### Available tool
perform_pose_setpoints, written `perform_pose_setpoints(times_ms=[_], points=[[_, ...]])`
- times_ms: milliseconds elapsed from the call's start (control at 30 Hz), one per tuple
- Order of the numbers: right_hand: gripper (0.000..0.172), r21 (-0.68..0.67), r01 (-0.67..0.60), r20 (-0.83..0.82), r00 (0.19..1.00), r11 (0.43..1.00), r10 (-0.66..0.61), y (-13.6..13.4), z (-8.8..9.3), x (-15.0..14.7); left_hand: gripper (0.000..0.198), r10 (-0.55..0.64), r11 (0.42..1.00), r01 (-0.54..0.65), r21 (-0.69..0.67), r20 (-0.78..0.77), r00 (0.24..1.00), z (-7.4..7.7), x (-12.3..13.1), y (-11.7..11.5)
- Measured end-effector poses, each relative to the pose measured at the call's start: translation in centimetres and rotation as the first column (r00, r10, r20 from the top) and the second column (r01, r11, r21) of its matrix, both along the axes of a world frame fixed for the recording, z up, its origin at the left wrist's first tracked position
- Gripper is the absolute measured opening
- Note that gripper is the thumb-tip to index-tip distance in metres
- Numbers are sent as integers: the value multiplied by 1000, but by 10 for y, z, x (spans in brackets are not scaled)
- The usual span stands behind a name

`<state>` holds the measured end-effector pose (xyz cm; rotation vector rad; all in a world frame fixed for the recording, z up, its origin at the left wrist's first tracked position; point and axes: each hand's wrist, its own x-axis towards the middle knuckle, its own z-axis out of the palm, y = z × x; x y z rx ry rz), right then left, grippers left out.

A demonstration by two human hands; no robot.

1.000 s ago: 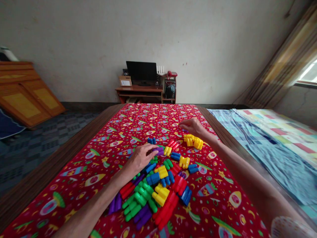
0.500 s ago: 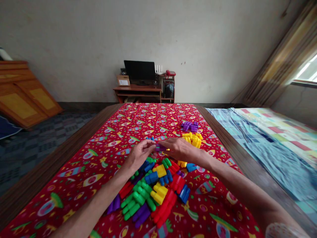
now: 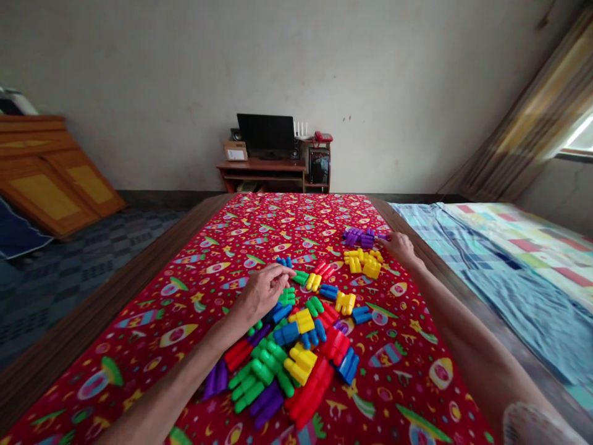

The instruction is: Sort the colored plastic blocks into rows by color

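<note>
My right hand (image 3: pixel 400 247) reaches to the far right, its fingers closed on a small purple toy block (image 3: pixel 382 237). That block is at the right end of a cluster of purple blocks (image 3: pixel 359 237). Over the far left edge of a mixed pile, my left hand (image 3: pixel 266 289) hovers with loosely bent, apart fingers and nothing visible in them. Its fingertips are close to a green block (image 3: pixel 300 277); whether they touch it I cannot tell. In the pile are green blocks (image 3: pixel 264 364), red blocks (image 3: pixel 311 390), yellow blocks (image 3: pixel 301 363) and blue blocks (image 3: pixel 348 366).
A group of yellow blocks (image 3: pixel 370 267) lies just nearer than the purple cluster. Red patterned cloth (image 3: pixel 152 371) covers the wooden table (image 3: pixel 183 235). A bed (image 3: pixel 523 272) adjoins on the right. Beyond the table stands a desk (image 3: pixel 259 165) with a monitor (image 3: pixel 265 134).
My right hand has moved away from my left, to the far right, carrying the purple block to the purple cluster. The left hand has let go of the block and stays above the pile.
</note>
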<state>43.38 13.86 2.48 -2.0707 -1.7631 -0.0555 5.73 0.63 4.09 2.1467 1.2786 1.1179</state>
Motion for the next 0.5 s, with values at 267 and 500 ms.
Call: perform_pose_setpoints(times_ms=[267,500], points=[[30,91,-116,10,993,989,115,4,8,6,26,-23,1000,23,14,-24,999,-2,0,0],[17,-55,-407,103,906,912,410,5,22,-12,25,-61,998,61,-5,-16,998,-7,0,1]])
